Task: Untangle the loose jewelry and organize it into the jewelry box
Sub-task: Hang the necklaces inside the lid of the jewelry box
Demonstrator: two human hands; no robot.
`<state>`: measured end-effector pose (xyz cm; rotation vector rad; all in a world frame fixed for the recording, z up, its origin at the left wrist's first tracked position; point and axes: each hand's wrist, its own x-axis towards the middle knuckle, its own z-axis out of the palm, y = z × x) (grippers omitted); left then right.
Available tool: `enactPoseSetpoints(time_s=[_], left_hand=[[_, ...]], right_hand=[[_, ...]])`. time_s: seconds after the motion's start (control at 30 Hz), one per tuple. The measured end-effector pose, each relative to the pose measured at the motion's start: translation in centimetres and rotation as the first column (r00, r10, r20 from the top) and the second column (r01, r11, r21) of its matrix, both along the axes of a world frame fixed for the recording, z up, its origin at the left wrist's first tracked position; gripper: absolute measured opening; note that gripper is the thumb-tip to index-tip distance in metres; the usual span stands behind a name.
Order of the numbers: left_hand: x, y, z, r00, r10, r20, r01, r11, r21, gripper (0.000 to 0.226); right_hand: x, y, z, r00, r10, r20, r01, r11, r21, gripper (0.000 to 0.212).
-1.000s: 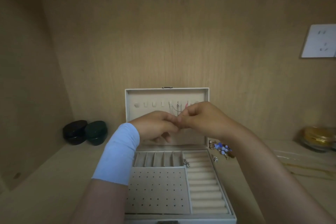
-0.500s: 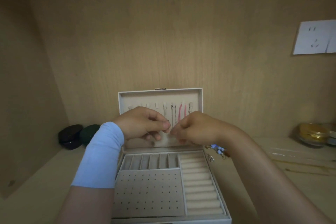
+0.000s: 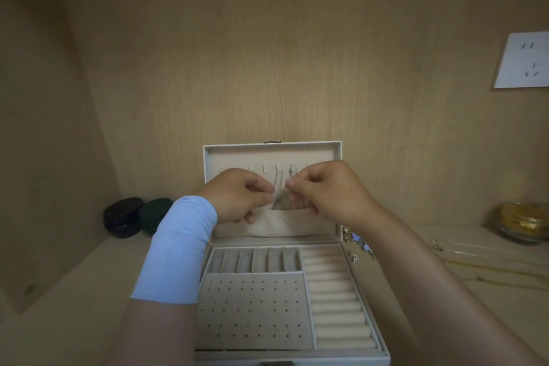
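Your left hand (image 3: 237, 196) and right hand (image 3: 326, 193) have pulled apart since a second ago, when the fingertips were bunched together. Both pinch a thin chain (image 3: 279, 202), now strung between them in front of the open lid of the jewelry box (image 3: 271, 146). Looks untangled enough to hang. The rest of the loose jewelry (image 3: 356, 242) lies just right of the box, unsorted.

Left hand (image 3: 237, 197) and right hand (image 3: 328, 192) parted, perhaps stretching a chain (image 3: 279, 201).
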<state>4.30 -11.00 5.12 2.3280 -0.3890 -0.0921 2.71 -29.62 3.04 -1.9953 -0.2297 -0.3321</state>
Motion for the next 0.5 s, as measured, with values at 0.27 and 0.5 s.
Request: enactPoseSetpoints(time_s=[0.27,0.5], left_hand=[[0.1,-1.3,-0.5,0.998,0.012,-0.061,0.009,0.942,0.335,0.028],[0.0,-1.9,-0.5,0.998,0.040,-0.043,-0.016,0.894,0.449,0.028]], right_hand=[[0.1,0.4,-0.1,0.999,-0.019,0.039,0.012,0.983,0.182,0.017],[1.3,0.6,-1.3,0.997,0.008,0.075,-0.011,0.999,0.032,0.015]])
